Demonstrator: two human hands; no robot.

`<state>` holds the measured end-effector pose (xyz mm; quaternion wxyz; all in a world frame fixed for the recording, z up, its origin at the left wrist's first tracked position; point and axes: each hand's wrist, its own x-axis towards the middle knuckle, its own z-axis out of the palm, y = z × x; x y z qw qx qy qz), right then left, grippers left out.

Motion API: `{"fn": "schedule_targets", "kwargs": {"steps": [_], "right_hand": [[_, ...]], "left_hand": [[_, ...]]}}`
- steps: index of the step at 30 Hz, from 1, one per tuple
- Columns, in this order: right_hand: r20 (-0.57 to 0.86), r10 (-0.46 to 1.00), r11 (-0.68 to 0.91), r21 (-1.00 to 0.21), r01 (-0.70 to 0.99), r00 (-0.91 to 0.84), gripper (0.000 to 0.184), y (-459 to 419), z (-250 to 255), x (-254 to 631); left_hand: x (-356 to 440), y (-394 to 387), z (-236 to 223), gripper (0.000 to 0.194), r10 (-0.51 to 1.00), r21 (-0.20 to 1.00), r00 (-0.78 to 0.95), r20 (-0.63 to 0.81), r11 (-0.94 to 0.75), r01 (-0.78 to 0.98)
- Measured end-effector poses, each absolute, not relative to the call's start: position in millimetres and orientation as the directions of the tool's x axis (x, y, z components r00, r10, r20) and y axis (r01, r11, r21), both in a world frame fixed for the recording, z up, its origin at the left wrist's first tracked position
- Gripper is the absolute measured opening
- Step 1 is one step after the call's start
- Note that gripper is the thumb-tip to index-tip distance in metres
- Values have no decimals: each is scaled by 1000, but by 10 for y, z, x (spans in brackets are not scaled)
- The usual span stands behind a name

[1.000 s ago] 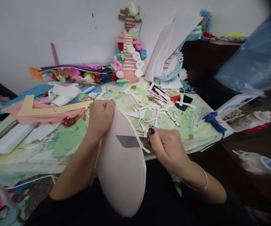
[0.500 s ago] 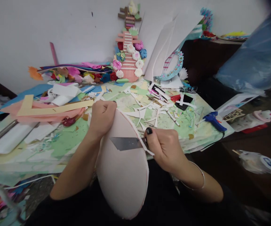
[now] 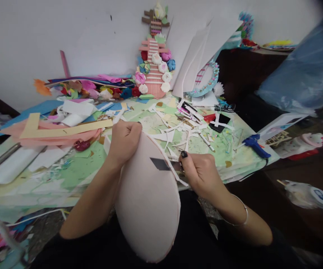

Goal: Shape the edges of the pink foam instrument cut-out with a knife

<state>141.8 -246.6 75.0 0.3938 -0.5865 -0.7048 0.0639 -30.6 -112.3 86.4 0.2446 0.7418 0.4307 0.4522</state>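
My left hand (image 3: 126,144) is closed on the upper end of a white oval foam board (image 3: 148,209), held upright in front of my body. My right hand (image 3: 199,172) grips a utility knife blade (image 3: 160,164); the handle is hidden in my fist. The blade crosses the board's right edge, its angled tip showing over the near face. Along that edge a thin white strip (image 3: 180,180) is partly separated and sticks out below the blade. A faint red line follows the rim.
White offcuts (image 3: 167,138) litter the green-patterned table (image 3: 94,172). A blue glue gun (image 3: 257,145) lies at the right edge. Behind stands a pink flower-covered instrument model (image 3: 153,80). Folded coloured papers (image 3: 63,130) and a metal ruler (image 3: 1,160) lie left.
My right hand has drawn the blade rightward, so less of it shows over the board. The board and my left hand have shifted slightly right.
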Motion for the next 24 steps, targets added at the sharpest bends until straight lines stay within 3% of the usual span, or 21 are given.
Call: {"fn": "schedule_targets", "kwargs": {"steps": [14, 24], "right_hand": [[524, 850, 379, -555, 740, -41, 42, -2452, 859, 1310], [512, 859, 354, -561, 748, -23, 41, -2432, 807, 1367]], "left_hand": [[-237, -1163, 892, 31, 864, 709, 188, 468, -493, 504], [-242, -1133, 867, 29, 856, 743, 237, 459, -516, 426]]}}
